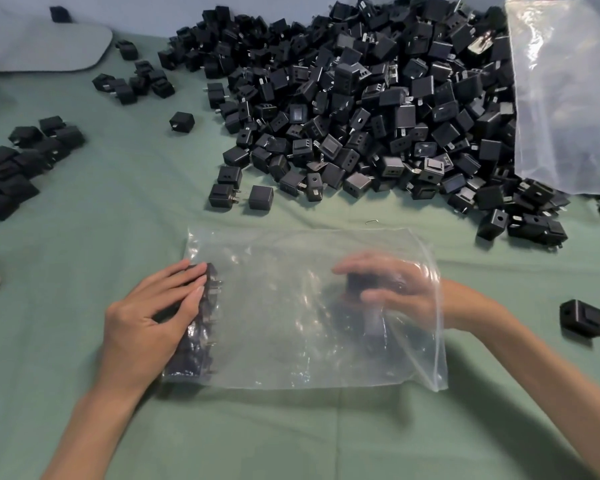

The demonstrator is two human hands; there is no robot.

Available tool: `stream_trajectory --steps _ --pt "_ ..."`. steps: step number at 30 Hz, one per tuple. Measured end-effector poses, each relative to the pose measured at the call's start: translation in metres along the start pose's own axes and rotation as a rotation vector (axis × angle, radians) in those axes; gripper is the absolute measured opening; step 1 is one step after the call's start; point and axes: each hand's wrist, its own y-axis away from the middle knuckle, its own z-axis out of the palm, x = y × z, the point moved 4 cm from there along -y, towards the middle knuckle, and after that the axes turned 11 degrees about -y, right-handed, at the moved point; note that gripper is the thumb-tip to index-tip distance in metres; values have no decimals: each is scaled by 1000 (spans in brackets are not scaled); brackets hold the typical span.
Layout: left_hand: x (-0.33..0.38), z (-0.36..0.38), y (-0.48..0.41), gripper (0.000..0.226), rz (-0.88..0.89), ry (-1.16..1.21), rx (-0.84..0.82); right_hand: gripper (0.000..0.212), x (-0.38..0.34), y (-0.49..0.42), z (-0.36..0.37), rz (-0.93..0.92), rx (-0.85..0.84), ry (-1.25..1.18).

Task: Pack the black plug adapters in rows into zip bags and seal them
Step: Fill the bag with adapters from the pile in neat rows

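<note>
Nearest us, on the green cloth (291, 431), our left hand (149, 317), fingers straight and pressed together, rests flat on the first row of black plug adapters (205, 344) at the closed end of the clear plastic zip bag (284, 334). Our right hand (392, 289), inside the bag's mouth, curls round a small stack of black adapters (373, 320). Looks like filling, second row. Next: set the stack snug beside the first row. Beyond, the big pile of loose black adapters (378, 109).

Green cloth (118, 209) (creased); grey pad (42, 46) top left.

soft even light, glare on the zip bag (284, 327), right hand (395, 289) blurred.
</note>
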Motion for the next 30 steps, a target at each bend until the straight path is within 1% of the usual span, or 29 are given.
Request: stream_trajectory --steps 3,4,6,9,13,15,17,18,20,23,24,27,30 --pt "-1 -1 0 21 14 0 9 20 -5 -15 5 -37 1 -48" --pt "-1 -1 0 21 20 -2 12 19 -8 -20 7 -73 17 -37" --pt "-1 0 0 22 26 -7 12 22 -8 -27 12 -99 55 9" --pt "-1 0 0 23 28 -25 10 31 -8 -36 15 -135 92 154" --pt "0 -1 0 23 28 -34 6 28 -4 -51 25 -138 100 124" --pt "1 -2 0 22 22 -43 8 33 -2 -63 32 -173 121 95" --pt "0 -2 0 22 7 -51 14 42 -3 -76 40 -209 134 119" --pt "0 -3 0 21 2 -56 18 41 -2 -82 44 -233 137 152" --pt "-1 -3 0 20 7 -67 29 34 -1 -94 52 -263 157 194" --pt "0 -3 -2 12 65 -108 47 28 1 -111 66 -259 159 148" --pt "0 -3 -3 13 92 -146 56 30 0 -116 69 -263 172 169" --pt "0 -4 -5 24 131 -252 68 44 4 -124 79 -262 191 336" --pt "0 -3 -3 25 114 -245 55 50 4 -126 88 -281 145 359"
